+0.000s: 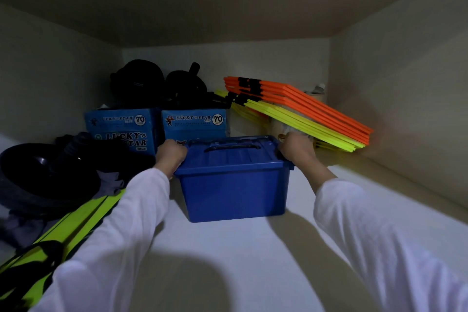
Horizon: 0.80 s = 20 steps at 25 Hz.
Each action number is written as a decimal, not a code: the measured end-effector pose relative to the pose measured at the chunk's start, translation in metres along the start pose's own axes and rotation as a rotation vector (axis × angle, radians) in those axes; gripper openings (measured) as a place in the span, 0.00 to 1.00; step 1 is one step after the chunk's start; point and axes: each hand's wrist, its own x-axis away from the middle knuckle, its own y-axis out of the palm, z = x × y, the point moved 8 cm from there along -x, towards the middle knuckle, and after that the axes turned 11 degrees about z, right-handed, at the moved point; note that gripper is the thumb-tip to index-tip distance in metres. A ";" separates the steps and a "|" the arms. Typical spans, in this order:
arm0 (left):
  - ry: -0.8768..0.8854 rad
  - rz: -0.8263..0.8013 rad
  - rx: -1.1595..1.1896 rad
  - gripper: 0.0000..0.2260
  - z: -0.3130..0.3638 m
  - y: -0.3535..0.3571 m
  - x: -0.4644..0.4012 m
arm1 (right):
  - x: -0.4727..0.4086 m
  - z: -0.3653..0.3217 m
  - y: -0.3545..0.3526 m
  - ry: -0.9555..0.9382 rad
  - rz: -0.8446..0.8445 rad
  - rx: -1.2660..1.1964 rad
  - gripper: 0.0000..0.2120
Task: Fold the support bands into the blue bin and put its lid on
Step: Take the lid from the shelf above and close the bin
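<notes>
White shelf [228, 248] inside a dim cupboard recess, bare at the near edge. Mid-shelf, the blue bin [234, 191] with its lid [233, 153] seated; contents hidden. Left hand [171, 153] and right hand [296, 148] curl around opposite lid ends, gripping them. Yellow-green poles [63, 230] lie left; behind, two Lucky Star boxes [157, 128]; orange and yellow panels [304, 114] lean far right.

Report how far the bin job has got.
Done, it seems: the lid sits on the blue bin, on the shelf. In hand: the left hand and right hand grip the bin's rim at either end. The bands cannot be seen, so their folding cannot be checked. Nothing else looks left.
</notes>
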 end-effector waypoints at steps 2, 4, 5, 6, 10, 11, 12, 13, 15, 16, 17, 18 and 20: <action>0.000 0.001 -0.003 0.16 0.000 0.000 -0.001 | 0.000 -0.002 -0.002 -0.012 0.003 0.015 0.06; 0.004 -0.003 -0.003 0.16 -0.001 0.001 -0.001 | 0.000 -0.003 -0.004 -0.011 0.001 0.015 0.08; 0.003 -0.006 0.004 0.15 -0.001 0.002 -0.002 | 0.001 -0.003 -0.005 -0.011 0.001 0.011 0.08; 0.004 -0.006 0.010 0.15 -0.002 0.002 -0.003 | 0.002 -0.003 -0.005 0.000 -0.005 0.005 0.09; 0.005 -0.010 0.019 0.14 -0.003 0.003 -0.005 | 0.000 0.002 -0.001 0.118 -0.099 -0.119 0.11; 0.006 -0.010 0.020 0.14 -0.003 0.003 -0.005 | -0.001 0.003 0.001 0.155 -0.126 -0.172 0.09; 0.005 -0.008 0.020 0.14 -0.003 0.003 -0.005 | -0.001 0.004 0.001 0.191 -0.138 -0.214 0.11; 0.001 -0.007 0.017 0.14 -0.003 0.003 -0.006 | -0.001 0.005 0.002 0.219 -0.150 -0.250 0.14; -0.007 -0.006 0.007 0.14 -0.004 0.004 -0.007 | -0.001 0.006 0.002 0.238 -0.150 -0.305 0.16; -0.006 -0.007 0.004 0.14 -0.004 0.005 -0.007 | 0.000 0.005 0.000 0.228 -0.153 -0.318 0.15; -0.005 -0.007 0.004 0.14 -0.004 0.005 -0.008 | 0.001 0.004 0.000 0.217 -0.162 -0.323 0.13; -0.006 -0.007 0.004 0.14 -0.004 0.005 -0.008 | 0.002 0.002 -0.002 0.201 -0.160 -0.318 0.10; -0.013 -0.001 0.002 0.14 -0.005 0.005 -0.008 | 0.001 -0.001 -0.005 0.158 -0.133 -0.283 0.09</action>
